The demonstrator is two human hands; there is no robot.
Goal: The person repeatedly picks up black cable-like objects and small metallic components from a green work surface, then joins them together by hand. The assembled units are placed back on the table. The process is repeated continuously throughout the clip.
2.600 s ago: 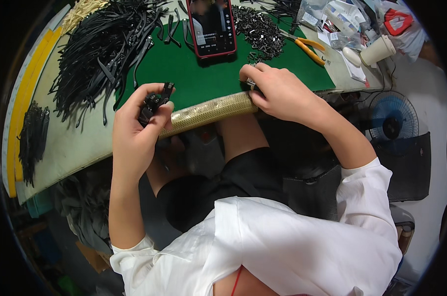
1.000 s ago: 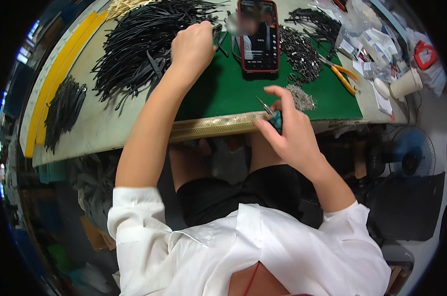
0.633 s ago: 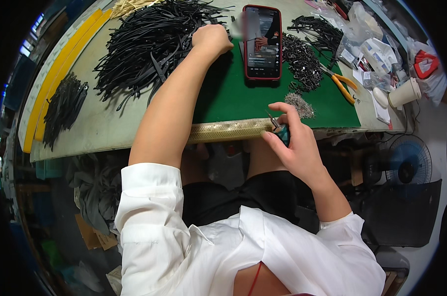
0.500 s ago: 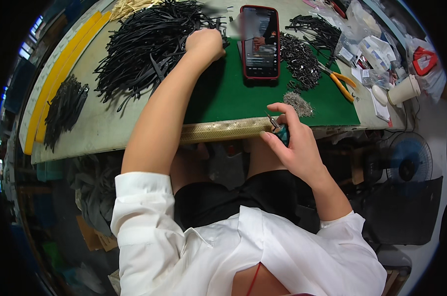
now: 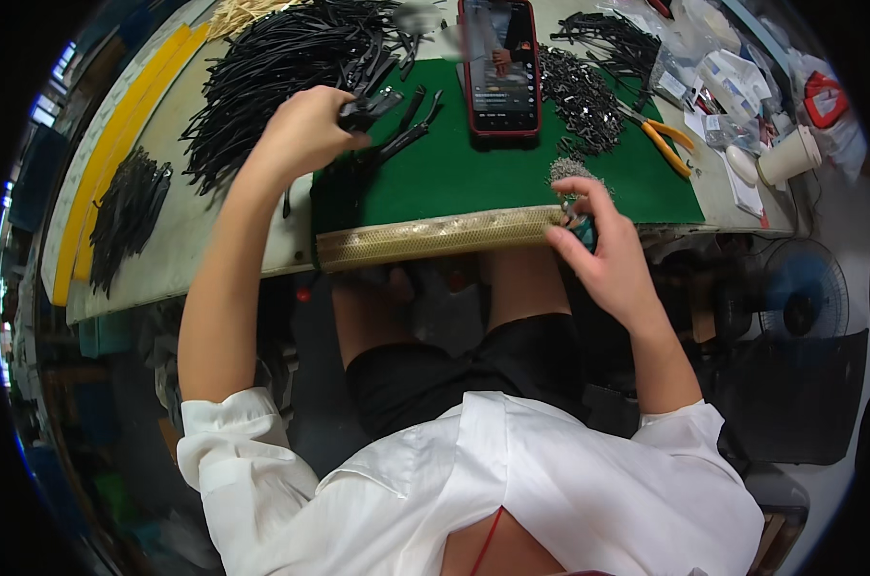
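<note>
My left hand [image 5: 312,132] is closed around some flat black strips [image 5: 370,109] near the right side of a big heap of similar black strips [image 5: 272,82]. A few more black strips [image 5: 411,132] stick out over the green mat [image 5: 445,178], just right of that hand. By the mat's front edge, my right hand [image 5: 603,235] curls round a small teal-handled tool with a metal tip [image 5: 581,228]. Its jaws are mostly hidden by the fingers. Below the hands, a gold mesh-patterned strip [image 5: 435,238] runs along the table edge.
A phone [image 5: 500,72] in a red case stands at the back of the mat. Right of it are small dark pieces [image 5: 581,101], grey bits [image 5: 574,173] and orange-handled pliers [image 5: 667,149]. A white cup [image 5: 790,158] and plastic bags lie far right; another black bundle [image 5: 131,221] lies left.
My left hand has drawn back from the heap toward me and to the left, bringing black strips over the mat. My right hand has shifted slightly right with the tool.
</note>
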